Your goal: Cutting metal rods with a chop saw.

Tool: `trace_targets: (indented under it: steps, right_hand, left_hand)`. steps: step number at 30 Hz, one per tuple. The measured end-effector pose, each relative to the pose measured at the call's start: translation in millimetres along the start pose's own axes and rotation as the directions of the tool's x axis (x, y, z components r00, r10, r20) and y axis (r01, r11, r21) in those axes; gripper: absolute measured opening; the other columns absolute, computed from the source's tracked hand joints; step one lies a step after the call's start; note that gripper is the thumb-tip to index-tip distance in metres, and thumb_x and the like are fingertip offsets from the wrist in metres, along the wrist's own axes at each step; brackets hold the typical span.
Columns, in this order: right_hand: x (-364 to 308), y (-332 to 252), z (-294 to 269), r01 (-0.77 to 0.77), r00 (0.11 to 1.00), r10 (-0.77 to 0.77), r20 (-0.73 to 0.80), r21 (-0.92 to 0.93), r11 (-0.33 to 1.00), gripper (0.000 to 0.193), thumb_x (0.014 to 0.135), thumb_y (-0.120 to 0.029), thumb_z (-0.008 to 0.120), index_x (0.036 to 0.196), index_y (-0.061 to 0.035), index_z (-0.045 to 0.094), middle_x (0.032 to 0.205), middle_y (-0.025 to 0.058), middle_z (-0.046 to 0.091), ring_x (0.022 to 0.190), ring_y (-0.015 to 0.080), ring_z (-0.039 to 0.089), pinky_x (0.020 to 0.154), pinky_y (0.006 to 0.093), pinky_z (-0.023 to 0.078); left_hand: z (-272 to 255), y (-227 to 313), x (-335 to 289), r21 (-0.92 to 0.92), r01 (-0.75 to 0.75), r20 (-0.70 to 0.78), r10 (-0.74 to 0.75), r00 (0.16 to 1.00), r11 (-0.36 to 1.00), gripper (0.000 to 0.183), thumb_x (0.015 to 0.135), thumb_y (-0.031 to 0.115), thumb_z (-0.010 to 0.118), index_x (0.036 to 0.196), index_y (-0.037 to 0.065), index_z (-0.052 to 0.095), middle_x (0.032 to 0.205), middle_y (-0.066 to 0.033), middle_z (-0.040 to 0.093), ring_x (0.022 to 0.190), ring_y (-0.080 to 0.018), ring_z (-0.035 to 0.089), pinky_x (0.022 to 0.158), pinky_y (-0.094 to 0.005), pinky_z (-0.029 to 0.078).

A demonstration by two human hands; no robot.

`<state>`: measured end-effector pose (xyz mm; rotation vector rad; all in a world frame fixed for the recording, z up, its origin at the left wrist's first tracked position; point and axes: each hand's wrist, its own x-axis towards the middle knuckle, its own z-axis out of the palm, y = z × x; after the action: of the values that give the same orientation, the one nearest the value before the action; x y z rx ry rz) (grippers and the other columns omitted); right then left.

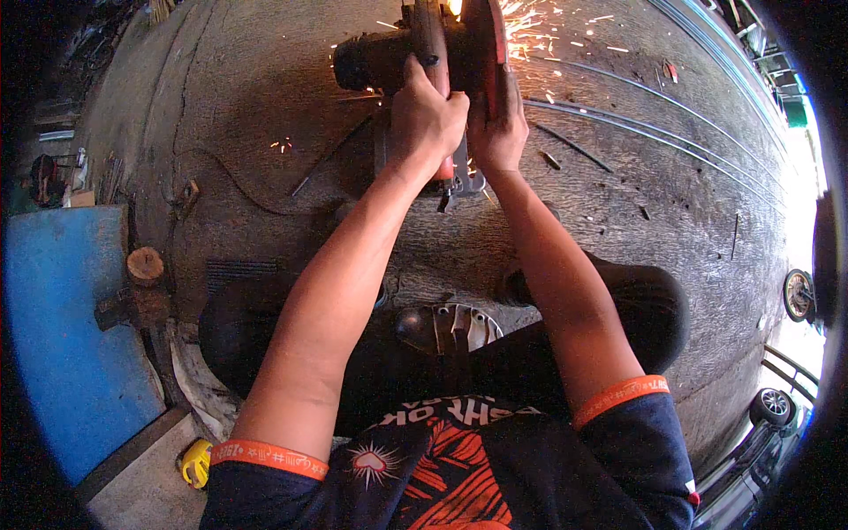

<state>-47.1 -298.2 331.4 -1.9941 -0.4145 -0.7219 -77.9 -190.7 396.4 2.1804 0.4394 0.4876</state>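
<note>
Two hands, left hand [427, 115] and right hand [497, 132], grip a red cut-off saw [424, 53] pointing away; sparks [539, 35] spray over metal rods [636, 115] on the floor.

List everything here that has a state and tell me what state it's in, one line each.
Cut-off saw: running, throwing sparks.
Sparks: flying up and to the right.
Left hand: closed on the saw's handle.
Right hand: pressed against the red blade guard.
Metal rods: lying flat on the ground.
Wooden stump: upright beside the blue panel.
</note>
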Motion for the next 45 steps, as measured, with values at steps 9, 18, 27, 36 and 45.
trace_targets:
  steps: [9,18,27,36,45]
  right_hand:
    - [-2.1,1.8,0.9,-0.018,1.000,0.018,-0.002,-0.021,1.000,0.062,0.081,-0.015,0.066,0.138,-0.0113,0.043,0.132,0.0228,0.051,0.113,0.0402,0.056,0.088,0.0426,0.051]
    - [-1.7,5.0,3.1,0.060,0.998,-0.060,-0.023,-0.023,0.998,0.064,0.079,-0.017,0.070,0.137,-0.0109,0.044,0.133,0.0223,0.050,0.116,0.0402,0.055,0.089,0.0429,0.051]
    - [-2.7,0.6,0.7,-0.052,0.999,0.052,-0.002,-0.002,0.999,0.063,0.078,-0.016,0.069,0.136,-0.0093,0.045,0.133,0.0218,0.051,0.115,0.0390,0.055,0.089,0.0427,0.051]
    - [-4.3,4.4,2.7,-0.012,1.000,0.011,-0.018,-0.026,1.000,0.065,0.079,-0.018,0.070,0.138,-0.0102,0.043,0.131,0.0220,0.052,0.113,0.0398,0.056,0.089,0.0421,0.051]
    - [-5.3,2.8,2.6,-0.001,1.000,0.000,-0.013,-0.060,0.998,0.064,0.079,-0.018,0.070,0.137,-0.0103,0.043,0.131,0.0222,0.052,0.114,0.0394,0.056,0.089,0.0426,0.051]
  left_hand:
    - [4.9,-3.0,0.6,-0.062,-0.033,-0.046,0.030,0.999,0.998,0.068,0.071,0.013,0.063,0.129,-0.011,0.038,0.108,-0.0327,0.059,0.102,-0.0422,0.061,0.092,-0.0448,0.047]
    - [4.1,-5.5,1.4,-0.056,-0.064,-0.033,0.062,0.998,0.996,0.067,0.073,0.018,0.064,0.129,-0.008,0.039,0.101,-0.0348,0.061,0.097,-0.0456,0.062,0.087,-0.0481,0.050]
    - [5.6,-3.3,-1.4,0.028,-0.035,-0.049,0.036,0.998,0.999,0.074,0.074,0.019,0.063,0.135,-0.010,0.033,0.101,-0.0357,0.061,0.098,-0.0461,0.061,0.087,-0.0469,0.050]
    - [0.5,-0.8,-2.8,-0.002,-0.027,-0.002,0.027,1.000,1.000,0.075,0.073,0.018,0.063,0.135,-0.008,0.032,0.101,-0.0350,0.061,0.096,-0.0464,0.062,0.086,-0.0480,0.050]
    - [1.9,-2.9,-3.2,-0.019,-0.018,-0.004,0.018,1.000,1.000,0.074,0.073,0.018,0.063,0.135,-0.008,0.033,0.100,-0.0342,0.062,0.095,-0.0462,0.062,0.084,-0.0493,0.051]
